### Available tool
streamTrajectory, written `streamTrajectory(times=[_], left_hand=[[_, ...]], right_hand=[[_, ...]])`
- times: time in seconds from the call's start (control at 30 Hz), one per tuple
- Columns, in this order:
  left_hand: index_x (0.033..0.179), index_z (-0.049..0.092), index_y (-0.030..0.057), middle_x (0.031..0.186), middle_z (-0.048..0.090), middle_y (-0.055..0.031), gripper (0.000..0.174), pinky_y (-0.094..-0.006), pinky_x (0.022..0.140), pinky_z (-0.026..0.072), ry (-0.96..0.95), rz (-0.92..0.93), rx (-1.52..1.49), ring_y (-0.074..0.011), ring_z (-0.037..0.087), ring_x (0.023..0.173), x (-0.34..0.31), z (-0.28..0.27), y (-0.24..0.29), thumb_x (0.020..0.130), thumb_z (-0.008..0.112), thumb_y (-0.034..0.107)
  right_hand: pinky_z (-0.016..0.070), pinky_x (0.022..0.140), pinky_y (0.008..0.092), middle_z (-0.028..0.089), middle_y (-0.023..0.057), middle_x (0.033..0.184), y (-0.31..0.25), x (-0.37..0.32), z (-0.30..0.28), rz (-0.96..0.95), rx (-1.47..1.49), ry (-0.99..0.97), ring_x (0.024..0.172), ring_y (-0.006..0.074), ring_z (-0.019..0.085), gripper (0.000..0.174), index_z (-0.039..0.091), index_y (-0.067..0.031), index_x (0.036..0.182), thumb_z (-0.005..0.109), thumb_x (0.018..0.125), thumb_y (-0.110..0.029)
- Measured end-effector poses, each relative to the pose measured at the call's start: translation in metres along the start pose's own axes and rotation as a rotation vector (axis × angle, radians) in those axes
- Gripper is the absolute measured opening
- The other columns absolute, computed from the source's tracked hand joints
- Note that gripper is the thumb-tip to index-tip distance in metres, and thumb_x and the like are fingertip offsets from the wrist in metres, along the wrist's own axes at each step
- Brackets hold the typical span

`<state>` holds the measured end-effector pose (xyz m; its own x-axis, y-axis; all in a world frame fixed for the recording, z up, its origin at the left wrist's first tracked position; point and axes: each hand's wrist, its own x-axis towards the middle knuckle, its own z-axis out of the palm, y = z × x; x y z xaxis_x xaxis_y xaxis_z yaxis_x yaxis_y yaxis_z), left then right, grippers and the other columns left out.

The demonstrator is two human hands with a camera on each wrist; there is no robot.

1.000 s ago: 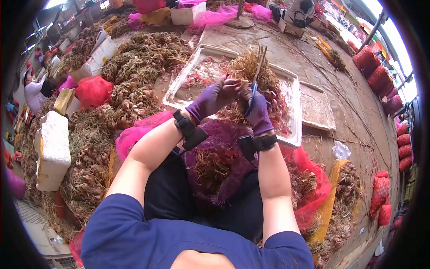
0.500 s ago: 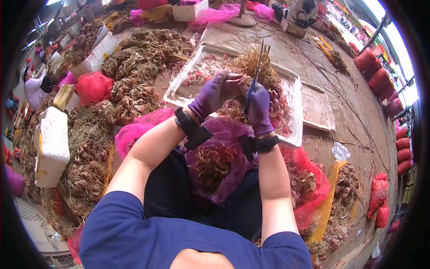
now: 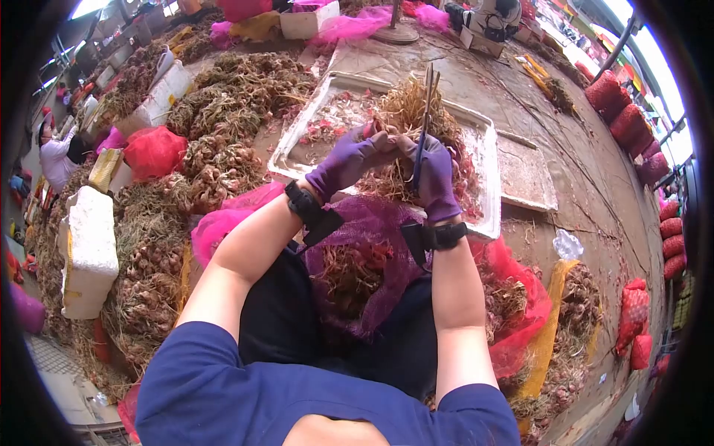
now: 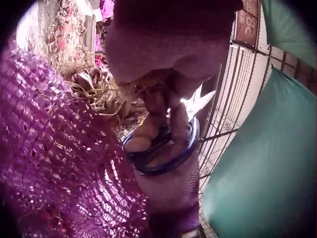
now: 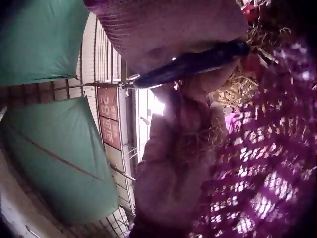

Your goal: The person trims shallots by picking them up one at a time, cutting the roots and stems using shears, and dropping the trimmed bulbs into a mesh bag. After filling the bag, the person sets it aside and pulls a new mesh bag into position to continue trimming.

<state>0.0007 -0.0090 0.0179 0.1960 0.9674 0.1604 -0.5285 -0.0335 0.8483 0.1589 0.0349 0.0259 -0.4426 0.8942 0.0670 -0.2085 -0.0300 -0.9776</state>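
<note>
My purple-gloved left hand (image 3: pixel 348 162) is over the near side of a white foam tray (image 3: pixel 487 178), fingers curled around a small shallot whose red skin (image 3: pixel 368 131) peeks out at the fingertips. Close against it, my right hand (image 3: pixel 437 172) grips scissors, the blades (image 3: pixel 429 97) pointing up and away. In the left wrist view the blue scissor handle (image 4: pixel 166 168) loops around the right hand's fingers. Behind the hands, a heap of shallots with dry straw-like tops (image 3: pixel 409 104) fills part of the tray. Much of the held shallot is hidden by the gloves.
A purple mesh bag (image 3: pixel 379 297) holding shallots lies between the legs. Heaped shallots (image 3: pixel 230 97) cover the floor at left, beside a white foam box (image 3: pixel 91 253). Red mesh netting (image 3: pixel 520 327) is at right, and full red sacks (image 3: pixel 632 130) line the far right.
The left hand has drawn in against the right hand's fingertips. The scissors have turned more upright, their blades closer together than a second ago.
</note>
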Motion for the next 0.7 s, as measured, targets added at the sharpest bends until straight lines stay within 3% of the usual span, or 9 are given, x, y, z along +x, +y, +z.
streamTrajectory(times=[0.07, 0.13, 0.3, 0.37, 0.4, 0.5, 0.53, 0.6, 0.7], left_hand=[[0.104, 0.052, 0.0035, 0.105, 0.057, -0.0072, 0.022, -0.0318, 0.095, 0.0462, 0.036, -0.022, -0.046, -0.0170, 0.056, 0.103, -0.001, -0.001, 0.000, 0.096, 0.049, 0.024], [0.099, 0.054, 0.0033, 0.100, 0.055, -0.0067, 0.024, -0.0343, 0.096, 0.0448, -0.142, -0.120, -0.434, -0.0172, 0.056, 0.099, 0.000, -0.004, 0.001, 0.096, 0.049, 0.027], [0.094, 0.055, 0.0018, 0.095, 0.053, -0.0060, 0.028, -0.0375, 0.096, 0.0445, -0.100, -0.122, -0.224, -0.0176, 0.056, 0.094, 0.002, -0.008, -0.012, 0.096, 0.049, 0.029], [0.093, 0.055, 0.0009, 0.092, 0.053, -0.0054, 0.028, -0.0379, 0.096, 0.0445, -0.083, -0.085, -0.278, -0.0174, 0.056, 0.092, 0.004, -0.017, -0.022, 0.096, 0.049, 0.028], [0.092, 0.055, 0.0000, 0.091, 0.055, -0.0051, 0.026, -0.0364, 0.095, 0.0458, 0.001, -0.054, -0.223, -0.0172, 0.057, 0.090, 0.005, -0.023, -0.024, 0.096, 0.049, 0.025], [0.091, 0.056, -0.0007, 0.090, 0.059, -0.0047, 0.023, -0.0328, 0.090, 0.0487, 0.227, -0.018, -0.046, -0.0165, 0.060, 0.086, 0.000, -0.006, -0.007, 0.095, 0.050, 0.021], [0.090, 0.056, -0.0005, 0.089, 0.060, -0.0046, 0.020, -0.0306, 0.087, 0.0503, 0.367, -0.011, 0.070, -0.0160, 0.061, 0.084, 0.000, 0.003, -0.001, 0.095, 0.050, 0.019], [0.098, 0.056, 0.0006, 0.093, 0.062, -0.0055, 0.019, -0.0272, 0.080, 0.0519, 0.326, 0.047, 0.105, -0.0148, 0.062, 0.082, 0.010, -0.020, -0.023, 0.093, 0.053, 0.019], [0.112, 0.052, 0.0001, 0.095, 0.062, -0.0069, 0.025, -0.0271, 0.080, 0.0512, 0.348, 0.100, 0.356, -0.0133, 0.062, 0.085, 0.007, -0.016, -0.023, 0.093, 0.053, 0.016]], right_hand=[[0.0434, 0.053, 0.0206, 0.064, 0.0008, 0.071, 0.002, 0.001, 0.003, -0.158, -0.098, 0.071, 0.057, 0.0070, 0.054, 0.011, 0.063, -0.0038, 0.085, 0.063, 0.087, -0.015], [0.0438, 0.054, 0.0210, 0.064, 0.0010, 0.070, 0.001, 0.000, 0.001, -0.177, -0.012, 0.091, 0.057, 0.0075, 0.054, 0.010, 0.063, -0.0032, 0.085, 0.063, 0.087, -0.013], [0.0428, 0.058, 0.0212, 0.062, 0.0002, 0.070, 0.009, 0.004, -0.005, -0.239, 0.153, 0.095, 0.059, 0.0077, 0.054, 0.008, 0.061, -0.0026, 0.084, 0.065, 0.084, -0.009], [0.0412, 0.058, 0.0208, 0.059, -0.0013, 0.072, 0.008, 0.007, -0.006, -0.743, -0.688, 0.186, 0.061, 0.0062, 0.051, 0.008, 0.059, -0.0039, 0.084, 0.066, 0.082, -0.007], [0.0412, 0.058, 0.0208, 0.059, -0.0013, 0.072, 0.011, 0.007, -0.005, -0.742, -0.688, 0.179, 0.061, 0.0062, 0.051, 0.008, 0.059, -0.0039, 0.084, 0.066, 0.082, -0.007], [0.0418, 0.058, 0.0218, 0.054, -0.0029, 0.077, 0.011, 0.005, -0.002, -0.238, -0.186, 0.099, 0.065, 0.0052, 0.046, 0.013, 0.059, -0.0034, 0.086, 0.069, 0.080, -0.008], [0.0418, 0.058, 0.0218, 0.054, -0.0029, 0.077, 0.017, 0.009, -0.002, -0.239, -0.186, 0.098, 0.065, 0.0052, 0.046, 0.013, 0.059, -0.0034, 0.086, 0.069, 0.080, -0.008], [0.0433, 0.060, 0.0227, 0.055, -0.0019, 0.074, 0.029, 0.019, -0.003, -0.349, -0.201, 0.254, 0.066, 0.0068, 0.050, 0.013, 0.060, -0.0035, 0.088, 0.069, 0.080, -0.009], [0.0453, 0.062, 0.0228, 0.060, 0.0013, 0.074, 0.031, 0.020, -0.001, -0.530, -0.547, 0.224, 0.069, 0.0087, 0.055, 0.011, 0.062, -0.0047, 0.088, 0.067, 0.082, -0.013]])
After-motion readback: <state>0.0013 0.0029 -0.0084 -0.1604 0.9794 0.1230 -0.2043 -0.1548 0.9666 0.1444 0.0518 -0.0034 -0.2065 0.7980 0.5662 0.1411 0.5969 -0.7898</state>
